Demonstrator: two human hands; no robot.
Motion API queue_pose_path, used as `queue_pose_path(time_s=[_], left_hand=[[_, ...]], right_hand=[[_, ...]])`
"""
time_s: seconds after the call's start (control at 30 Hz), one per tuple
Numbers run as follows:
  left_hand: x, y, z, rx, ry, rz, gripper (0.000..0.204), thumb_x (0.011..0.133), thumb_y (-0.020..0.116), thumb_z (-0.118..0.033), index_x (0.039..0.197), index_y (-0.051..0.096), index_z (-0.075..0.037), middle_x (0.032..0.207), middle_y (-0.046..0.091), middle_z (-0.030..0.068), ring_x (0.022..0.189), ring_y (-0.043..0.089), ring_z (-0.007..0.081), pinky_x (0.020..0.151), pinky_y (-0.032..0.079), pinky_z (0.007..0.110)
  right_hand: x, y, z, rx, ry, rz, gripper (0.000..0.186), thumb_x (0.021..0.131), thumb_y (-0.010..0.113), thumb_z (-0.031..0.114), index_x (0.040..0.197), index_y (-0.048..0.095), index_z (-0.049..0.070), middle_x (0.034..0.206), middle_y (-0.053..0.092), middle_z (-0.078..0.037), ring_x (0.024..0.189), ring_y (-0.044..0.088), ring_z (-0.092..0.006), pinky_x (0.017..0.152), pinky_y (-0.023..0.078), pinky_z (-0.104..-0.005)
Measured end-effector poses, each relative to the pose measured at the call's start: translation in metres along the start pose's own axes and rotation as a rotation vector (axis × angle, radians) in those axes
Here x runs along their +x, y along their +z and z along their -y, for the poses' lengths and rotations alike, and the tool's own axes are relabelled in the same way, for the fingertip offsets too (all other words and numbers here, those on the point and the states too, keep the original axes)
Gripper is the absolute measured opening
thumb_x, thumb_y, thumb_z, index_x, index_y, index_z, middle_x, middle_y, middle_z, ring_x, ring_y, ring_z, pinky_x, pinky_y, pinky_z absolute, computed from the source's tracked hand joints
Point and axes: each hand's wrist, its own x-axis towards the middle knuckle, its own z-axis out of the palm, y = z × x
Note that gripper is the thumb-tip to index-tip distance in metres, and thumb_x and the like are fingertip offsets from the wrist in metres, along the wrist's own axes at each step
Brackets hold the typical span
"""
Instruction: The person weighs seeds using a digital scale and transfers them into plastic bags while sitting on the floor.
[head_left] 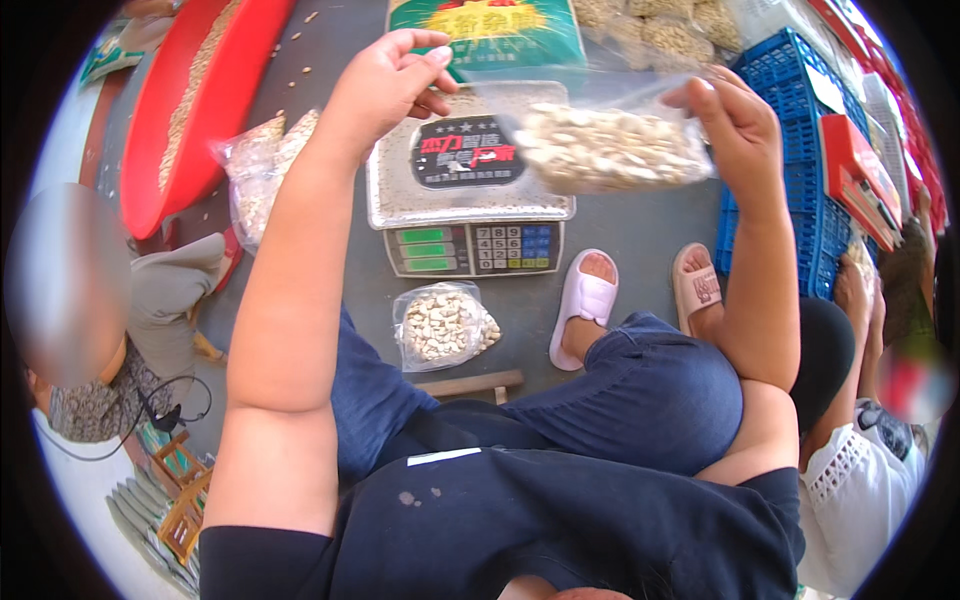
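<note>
My right hand (735, 125) pinches the upper corner of a clear plastic bag (615, 150) filled with pale, flat, seed-like pieces. Slightly blurred, the bag hangs over the right part of a digital scale (395, 190) with a silver pan. Close to the bag's left end, my left hand (405, 80) is raised with its fingers loosely bent and apart; no film shows between them. On the floor below the scale lies another clear bag (443, 325) of similar pale pieces.
A red trough (185, 110) with grain stands at left, beside filled bags (265, 175). Beyond the scale lies a green and yellow sack (485, 35), with more filled bags (675, 30) to its right. Blue crates (785, 150) stand at right. Other people sit on both sides.
</note>
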Motion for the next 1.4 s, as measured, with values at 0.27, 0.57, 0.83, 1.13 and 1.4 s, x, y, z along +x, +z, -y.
queue_pose_path(time_s=[0.27, 0.57, 0.83, 1.13, 1.4], left_hand=[[-0.003, -0.142, 0.022, 0.499, -0.31, -0.16, 0.033, 0.081, 0.051, -0.029, 0.106, 0.05, -0.006, 0.087, 0.059, 0.0035, 0.073, 0.055, 0.0108, 0.062, 0.045, 0.025], [0.005, -0.275, 0.192, 1.253, -0.664, -0.425, 0.069, 0.064, 0.063, -0.049, 0.115, 0.047, -0.005, 0.115, 0.048, 0.0191, 0.106, 0.048, 0.0263, 0.088, 0.038, 0.031], [0.005, -0.255, 0.263, 0.064, -0.899, -0.622, 0.05, 0.075, 0.053, -0.042, 0.105, 0.053, -0.003, 0.099, 0.054, 0.0205, 0.088, 0.055, 0.0223, 0.07, 0.045, 0.038], [0.019, -0.281, 0.223, 0.821, -0.107, -0.556, 0.024, 0.078, 0.05, -0.024, 0.08, 0.063, -0.004, 0.08, 0.06, 0.017, 0.078, 0.057, 0.0303, 0.071, 0.043, 0.036], [-0.024, -0.228, 0.053, 0.653, 0.22, -0.327, 0.02, 0.082, 0.051, -0.02, 0.082, 0.062, -0.003, 0.071, 0.054, 0.0035, 0.065, 0.05, 0.0113, 0.062, 0.04, 0.024]], right_hand=[[-0.054, -0.023, -0.087, -0.351, 0.204, -0.013, 0.021, 0.083, 0.048, 0.012, 0.072, 0.057, -0.003, 0.067, 0.049, -0.012, 0.066, 0.049, -0.0221, 0.061, 0.039, -0.0275], [-0.208, -0.029, -0.23, -0.58, 0.489, 0.388, 0.035, 0.063, 0.056, 0.012, 0.098, 0.058, 0.011, 0.092, 0.057, -0.017, 0.079, 0.055, -0.0329, 0.064, 0.046, -0.0395], [-0.101, -0.004, -0.142, -0.483, 0.554, 0.324, 0.029, 0.077, 0.053, 0.006, 0.106, 0.053, 0.003, 0.104, 0.052, -0.011, 0.082, 0.054, -0.0213, 0.071, 0.043, -0.0265], [-0.037, 0.064, -0.071, -0.262, 0.29, 0.328, 0.018, 0.08, 0.052, 0.008, 0.097, 0.057, 0.002, 0.101, 0.053, -0.007, 0.082, 0.053, -0.0153, 0.062, 0.044, -0.0223], [-0.025, 0.071, -0.042, -0.253, 0.194, 0.291, 0.019, 0.076, 0.054, 0.006, 0.094, 0.058, 0.003, 0.1, 0.054, -0.013, 0.092, 0.053, -0.0283, 0.079, 0.041, -0.0311]])
